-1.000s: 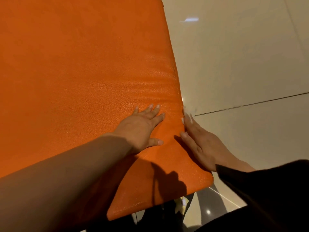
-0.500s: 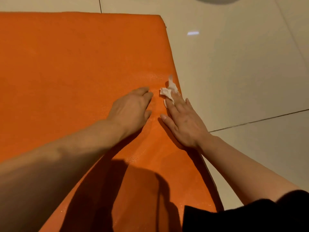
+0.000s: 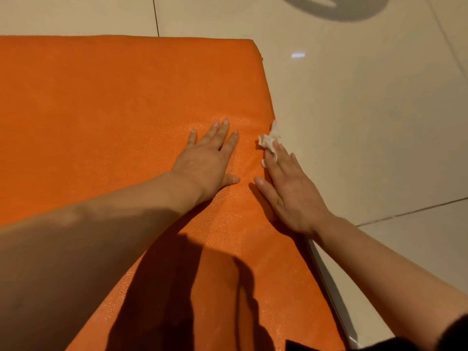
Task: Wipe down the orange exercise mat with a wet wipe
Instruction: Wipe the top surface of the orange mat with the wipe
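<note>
Orange exercise mat (image 3: 114, 110) spread flat over a pale tiled floor (image 3: 367, 122), filling the left and centre of the head view, far right corner in sight near the top, right edge running down toward the lower right. Fine pebbled grain on the surface, faintly glossy around the hands.

Left hand (image 3: 205, 160) laid palm-down on the mat, fingers straight and slightly spread, thumb out to the right, gripping nothing.

Right hand (image 3: 291, 191) just beside it, apart from it by a narrow strip of orange, also palm-down, lying along the mat's right edge. Fingers straight and close together, pressing flat on a crumpled white wet wipe (image 3: 269, 140) (no pinch or curl visible; the wipe simply trapped beneath the fingertips). Wipe bunched at the very edge of the mat, part of it sticking out ahead of the fingertips, one small scrap showing at the left of the index finger.

Both forearms bare, reaching in from the bottom of the view. Dark shadows of the arms across the near part of the mat. Dark sleeve (image 3: 453, 330) at the lower right corner. Thin pale strip (image 3: 329, 287) along the mat's near right edge, nature unclear. Dark grout lines crossing the tiles; a rounded grey shadow at the top of the floor.
</note>
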{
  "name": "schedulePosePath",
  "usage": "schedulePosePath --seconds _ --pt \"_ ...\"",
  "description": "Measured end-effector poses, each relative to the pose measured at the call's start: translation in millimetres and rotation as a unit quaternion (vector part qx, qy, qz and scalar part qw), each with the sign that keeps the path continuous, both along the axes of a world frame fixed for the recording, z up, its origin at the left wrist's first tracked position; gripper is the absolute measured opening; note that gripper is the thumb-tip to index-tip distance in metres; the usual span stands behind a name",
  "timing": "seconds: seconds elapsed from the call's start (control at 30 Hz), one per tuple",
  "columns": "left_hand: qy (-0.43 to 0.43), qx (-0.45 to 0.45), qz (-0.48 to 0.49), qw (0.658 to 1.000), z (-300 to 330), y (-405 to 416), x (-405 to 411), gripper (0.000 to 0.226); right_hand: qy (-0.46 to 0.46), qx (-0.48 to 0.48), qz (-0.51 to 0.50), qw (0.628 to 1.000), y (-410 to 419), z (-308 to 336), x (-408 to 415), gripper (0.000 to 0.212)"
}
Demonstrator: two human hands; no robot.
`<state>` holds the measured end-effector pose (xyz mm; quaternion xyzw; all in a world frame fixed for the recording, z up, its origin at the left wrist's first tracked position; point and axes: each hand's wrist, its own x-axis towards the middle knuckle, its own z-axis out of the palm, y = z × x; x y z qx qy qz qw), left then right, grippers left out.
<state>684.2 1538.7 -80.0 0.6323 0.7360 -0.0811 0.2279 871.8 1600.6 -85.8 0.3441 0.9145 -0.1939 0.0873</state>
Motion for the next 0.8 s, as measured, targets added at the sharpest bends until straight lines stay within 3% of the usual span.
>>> schedulePosePath --seconds 0.2,0.4,0.6,0.8 --pt "0.002 0.002 -0.004 1.0 -2.1 0.2 -1.6 0.092 0.017 0.018 0.012 1.0 58.6 -11.9 -46.7 0.072" --pt "0.0 0.004 -0.001 1.0 -2.6 0.2 -1.0 0.092 0.026 0.013 0.019 0.999 29.6 -10.2 -13.6 0.08" --pt "0.012 0.001 -0.01 1.0 -0.6 1.3 -1.4 0.092 0.014 -0.001 -0.027 1.0 84.1 -7.8 -77.8 0.068" --pt "-0.016 0.156 0.03 0.987 15.4 20.4 -51.1 0.081 0.032 0.013 -0.023 0.999 65.5 -1.0 -76.3 0.066"
